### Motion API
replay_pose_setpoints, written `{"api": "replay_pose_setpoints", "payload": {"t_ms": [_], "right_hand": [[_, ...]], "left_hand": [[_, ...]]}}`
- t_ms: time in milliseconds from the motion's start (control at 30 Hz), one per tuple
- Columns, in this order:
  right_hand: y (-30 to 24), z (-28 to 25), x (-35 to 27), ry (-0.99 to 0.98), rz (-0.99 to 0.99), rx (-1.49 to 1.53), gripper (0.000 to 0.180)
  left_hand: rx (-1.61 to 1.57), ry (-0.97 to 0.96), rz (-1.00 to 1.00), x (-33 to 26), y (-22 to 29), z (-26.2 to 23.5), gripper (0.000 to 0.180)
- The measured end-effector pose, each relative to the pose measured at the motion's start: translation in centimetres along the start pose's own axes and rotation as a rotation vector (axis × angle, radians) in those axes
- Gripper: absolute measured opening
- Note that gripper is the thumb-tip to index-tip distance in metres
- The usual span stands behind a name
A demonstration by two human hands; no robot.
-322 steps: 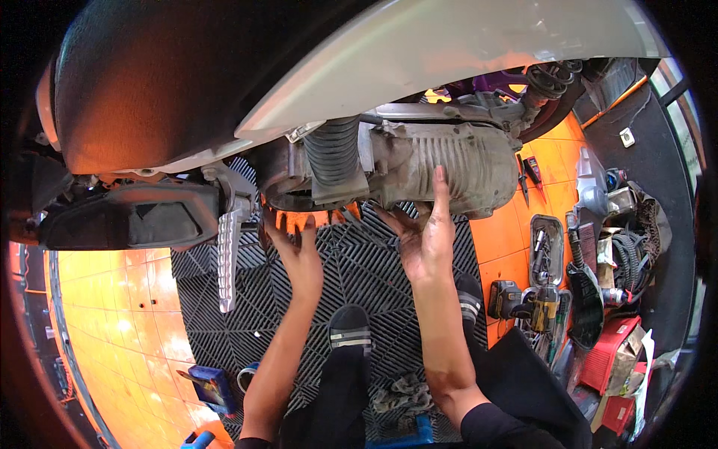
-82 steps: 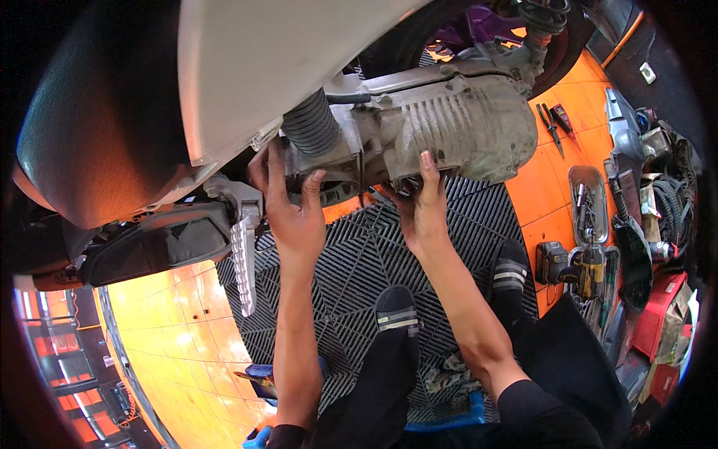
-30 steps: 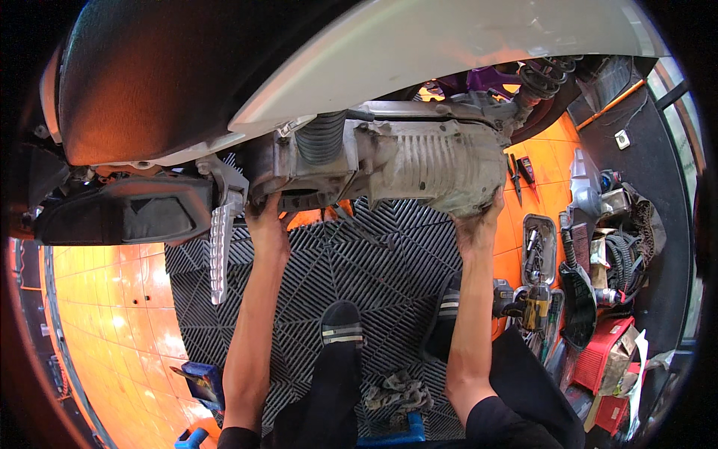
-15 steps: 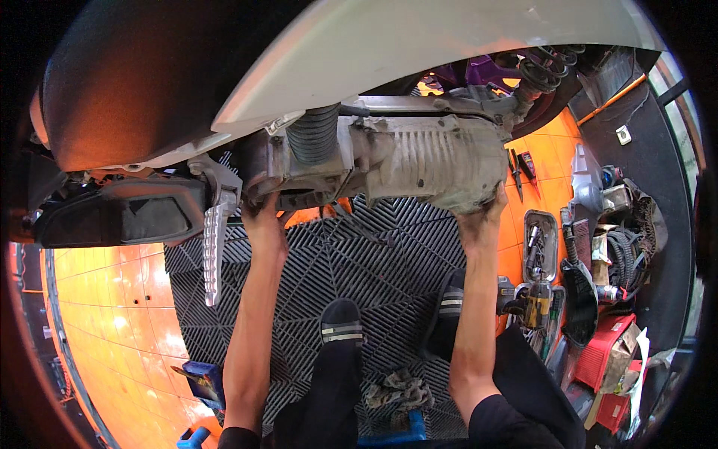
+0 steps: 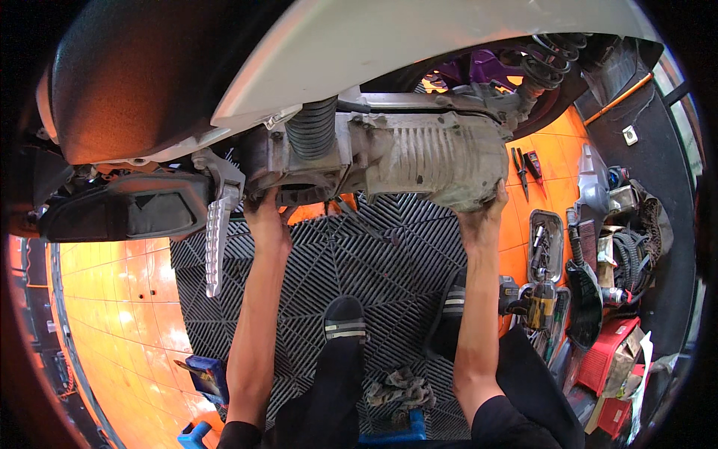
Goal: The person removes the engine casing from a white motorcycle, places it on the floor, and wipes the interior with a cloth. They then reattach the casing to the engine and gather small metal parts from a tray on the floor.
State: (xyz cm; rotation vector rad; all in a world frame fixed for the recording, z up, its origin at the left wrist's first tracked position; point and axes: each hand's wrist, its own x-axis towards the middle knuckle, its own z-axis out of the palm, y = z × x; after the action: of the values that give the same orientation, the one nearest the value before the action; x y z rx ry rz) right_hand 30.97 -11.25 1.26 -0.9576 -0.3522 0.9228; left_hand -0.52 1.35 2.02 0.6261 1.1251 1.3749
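Daylight, bright, comes from upper right and above. The pale grey curved body panel overhead is lit almost to white along its edge. The glossy orange floor tiles at lower left throw back hot glare patches. Deep shade lies under the dark rounded seat and beneath the ribbed grey metal engine casing. Strong fisheye bending at the rim; black vignette in all corners. Centre is sharp; the cluttered right edge is soft and smeared.

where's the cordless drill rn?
Head view, person's right: the cordless drill lies on the orange floor just right of the right forearm, below the metal parts tray and beside the black grid mat.
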Motion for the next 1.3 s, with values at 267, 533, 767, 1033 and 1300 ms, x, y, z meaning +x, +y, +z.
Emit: {"api": "replay_pose_setpoints", "payload": {"t_ms": [267, 533, 767, 1033, 1300], "right_hand": [[-0.4, -0.3, 0.1, 0.000, 0.000, -0.002, 0.092], [0.1, -0.7, 0.5, -0.022, 0.034, 0.007, 0.090], [-0.4, 0.9, -0.6, 0.051, 0.027, 0.022, 0.089], [-0.3, 1.1, -0.4, -0.027, -0.044, -0.022, 0.089], [-0.3, 1.3, -0.6, 0.022, -0.033, -0.023, 0.089]], "left_hand": [[-0.010, -0.018, 0.001, -0.3, 0.2, 0.4, 0.033], [0.075, -0.029, 0.043, 0.6, 0.6, -1.4, 0.040], [0.155, -0.028, 0.113, 1.7, -0.5, -1.7, 0.038], [0.240, -0.080, 0.152, 1.8, -0.4, -1.8, 0.035], [0.241, -0.070, 0.156, 2.2, -0.8, -2.0, 0.034]]}}
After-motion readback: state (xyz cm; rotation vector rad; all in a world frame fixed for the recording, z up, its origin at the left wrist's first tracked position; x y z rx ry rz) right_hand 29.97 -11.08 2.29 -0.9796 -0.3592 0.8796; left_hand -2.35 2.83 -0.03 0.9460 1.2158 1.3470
